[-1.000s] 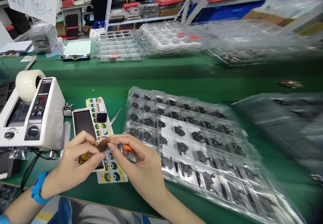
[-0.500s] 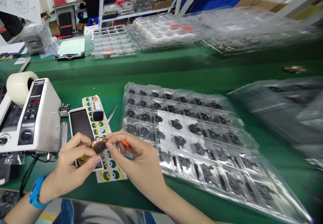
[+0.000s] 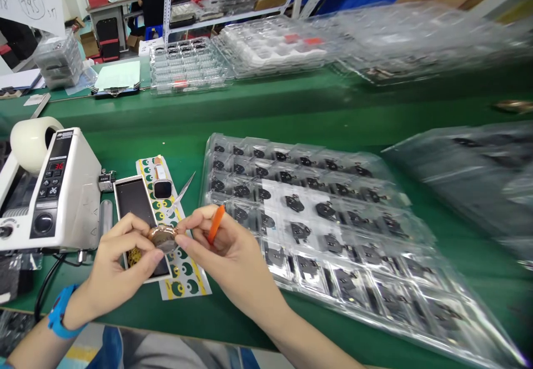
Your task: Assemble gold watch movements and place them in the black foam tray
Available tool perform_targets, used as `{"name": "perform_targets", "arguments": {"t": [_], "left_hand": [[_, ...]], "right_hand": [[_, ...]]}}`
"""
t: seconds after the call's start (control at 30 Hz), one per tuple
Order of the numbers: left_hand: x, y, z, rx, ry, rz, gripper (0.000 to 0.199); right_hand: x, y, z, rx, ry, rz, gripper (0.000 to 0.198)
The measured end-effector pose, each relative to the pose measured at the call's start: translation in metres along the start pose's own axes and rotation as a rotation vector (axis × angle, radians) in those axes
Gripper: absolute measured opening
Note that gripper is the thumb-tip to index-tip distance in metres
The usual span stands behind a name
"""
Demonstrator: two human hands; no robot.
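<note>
Between my two hands is a round, copper-coloured watch case (image 3: 164,238), tilted above a white box. My left hand (image 3: 122,263), with a blue band at its wrist, pinches the case's left side between thumb and fingers. My right hand (image 3: 227,258) grips its right edge with thumb and index finger. An orange tool (image 3: 215,224) is tucked among the right hand's other fingers, tip upward. Below lies the white box (image 3: 119,197) with a dark bottom and small yellow parts (image 3: 134,256). Beside it, a sticker sheet (image 3: 177,288) carries a square-faced watch (image 3: 162,189) and tweezers (image 3: 184,190).
A white tape dispenser (image 3: 79,191) stands at the left. Right of my hands lies a large clear tray (image 3: 250,141) of black parts. Further right is another plastic-covered tray (image 3: 449,175). More clear trays (image 3: 270,44) and a clipboard (image 3: 119,75) sit on the raised ledge behind.
The orange tool has swung from pointing low to standing nearly upright in my right hand. The watch case has tilted slightly in my fingers. The camera view has shifted a little.
</note>
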State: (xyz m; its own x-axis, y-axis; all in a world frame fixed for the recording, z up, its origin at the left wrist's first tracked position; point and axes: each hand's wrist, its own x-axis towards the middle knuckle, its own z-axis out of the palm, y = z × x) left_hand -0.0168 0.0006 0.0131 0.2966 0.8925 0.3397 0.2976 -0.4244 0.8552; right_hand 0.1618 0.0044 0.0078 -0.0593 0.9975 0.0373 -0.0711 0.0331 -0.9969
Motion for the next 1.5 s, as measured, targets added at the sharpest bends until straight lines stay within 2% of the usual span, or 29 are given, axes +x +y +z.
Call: {"name": "perform_targets", "arguments": {"t": [0.17, 0.37, 0.7, 1.1, 1.5], "left_hand": [[0.004, 0.001, 0.0, -0.114, -0.023, -0.143, 0.031], [0.006, 0.004, 0.001, -0.186, -0.033, -0.238, 0.04], [0.006, 0.004, 0.001, -0.277, -0.032, -0.251, 0.039], [0.006, 0.002, 0.002, -0.33, -0.036, -0.272, 0.038], [0.003, -0.001, 0.002, -0.332, -0.049, -0.298, 0.028]], "right_hand": [[0.001, 0.002, -0.004, 0.076, -0.097, 0.109, 0.021], [0.0, 0.007, -0.005, 0.099, -0.123, 0.154, 0.028], [0.002, 0.008, -0.004, 0.163, -0.14, 0.179, 0.031], [0.002, 0.008, -0.005, 0.153, -0.097, 0.213, 0.032], [-0.001, 0.012, -0.005, 0.163, -0.08, 0.127, 0.027]]}}
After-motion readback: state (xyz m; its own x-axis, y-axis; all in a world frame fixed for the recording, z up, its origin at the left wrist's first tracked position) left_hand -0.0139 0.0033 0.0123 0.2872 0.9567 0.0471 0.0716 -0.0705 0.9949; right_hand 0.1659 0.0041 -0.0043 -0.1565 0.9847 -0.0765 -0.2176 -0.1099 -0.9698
